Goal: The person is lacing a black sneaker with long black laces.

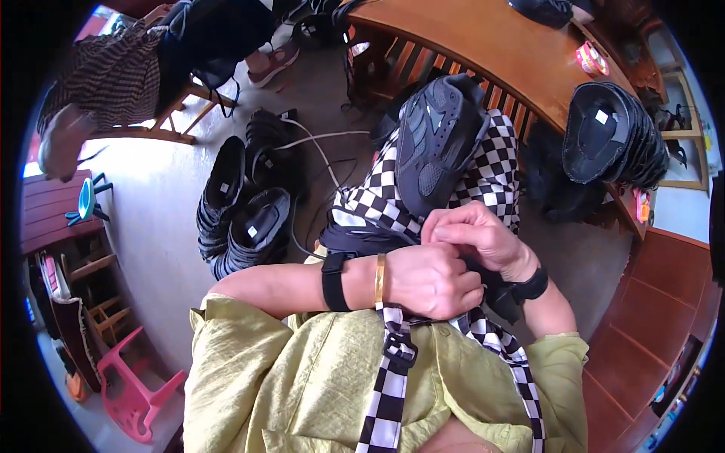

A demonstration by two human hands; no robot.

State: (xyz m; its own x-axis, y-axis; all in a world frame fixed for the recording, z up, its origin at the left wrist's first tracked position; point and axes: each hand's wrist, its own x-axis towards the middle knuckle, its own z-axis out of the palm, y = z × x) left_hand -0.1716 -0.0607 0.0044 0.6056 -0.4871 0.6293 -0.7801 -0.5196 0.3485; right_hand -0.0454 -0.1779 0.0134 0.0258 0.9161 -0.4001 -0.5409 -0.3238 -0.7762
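Observation:
My left hand (434, 283), below a gold bangle, is closed with its fingers curled under, and what it holds, if anything, is hidden. My right hand (477, 232) is just above and touching it, thumb and fingertips pinched together; anything between them is too small to make out. A dark grey sneaker upper (436, 143) lies across my lap, just beyond my hands. Beneath it spreads a black-and-white checkered apron (502, 143). Some dark material (370, 240) is bunched beside my left wrist.
Stacked dark shoe uppers (260, 219) stand on the floor to the left, and another stack (604, 128) rests on the right. A wooden table (453, 30) is ahead. Thin cables (325, 155) cross the floor. Another person's checked clothing (113, 72) shows far left, above a pink stool (136, 385).

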